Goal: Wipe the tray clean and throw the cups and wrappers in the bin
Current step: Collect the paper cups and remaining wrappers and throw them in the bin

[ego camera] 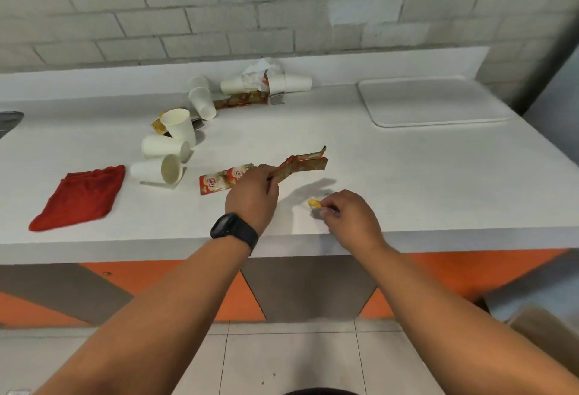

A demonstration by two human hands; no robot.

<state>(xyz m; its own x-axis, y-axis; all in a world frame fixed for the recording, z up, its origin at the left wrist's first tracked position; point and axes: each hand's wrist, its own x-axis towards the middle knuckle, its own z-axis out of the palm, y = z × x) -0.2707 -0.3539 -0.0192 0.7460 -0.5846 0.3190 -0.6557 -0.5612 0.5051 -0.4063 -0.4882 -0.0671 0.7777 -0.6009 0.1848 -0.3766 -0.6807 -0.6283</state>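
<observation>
Two hands busy: your left hand (252,192) grips a bunch of crumpled red-orange sachet wrappers (302,165) just above the surface (391,175), and your right hand (349,216) pinches a small yellow wrapper scrap (314,204) off the near edge. Step in hand looks like gathering wrappers before binning. Pass the scrap into the left-hand bunch so the right is free, then sweep up the flat printed sachet (224,180) lying just left of your left hand. These are thin foil-laminate strips, creased and springy; squeeze them into a wad or they will fan out and drop bits. Paper cups (169,147) lie tipped in a loose cluster further left and towards the far wall, with another group at the far edge stuffed with crumpled tissue (260,73) and more wrappers. Cups are light, tapered and smooth-walled; I'd nest them into one stack and drop the wrapper wad inside for a single trip. Possible dregs, so keep the mouths up. Tray (435,103) sits far right, white, flat, rounded corners, low rim, nothing on it. Red cloth (78,197) lies folded near left, soft weave, well apart from the tray. No bin in view.
</observation>
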